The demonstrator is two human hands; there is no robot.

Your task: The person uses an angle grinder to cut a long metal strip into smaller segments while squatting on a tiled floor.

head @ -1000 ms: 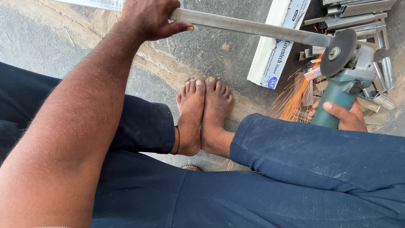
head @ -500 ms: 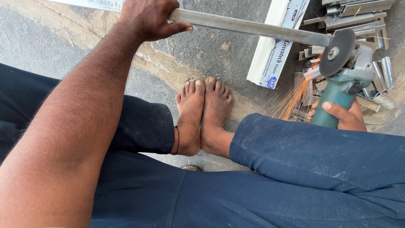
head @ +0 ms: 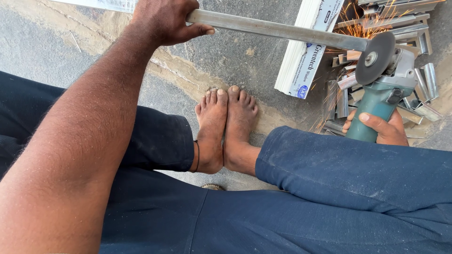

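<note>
My left hand (head: pixel 165 21) grips a long grey metal bar (head: pixel 278 30) near the top of the view and holds it level above the ground. My right hand (head: pixel 376 127) is closed around the green body of an angle grinder (head: pixel 383 84). The grinder's dark disc (head: pixel 374 57) meets the bar's right end, and orange sparks fly up and to the right of it. Much of my right hand is hidden behind my knee.
My two bare feet (head: pixel 226 127) rest together on the rough concrete floor, between legs in dark blue trousers. A white boxed pack (head: pixel 308 47) lies beside the bar. Several short cut metal pieces (head: pixel 419 89) are heaped at the right, under and behind the grinder.
The sparks, which earlier sprayed down and left below the disc, now fly up and to the right above it. The grinder has shifted slightly on the bar's end; both hands keep their grip.
</note>
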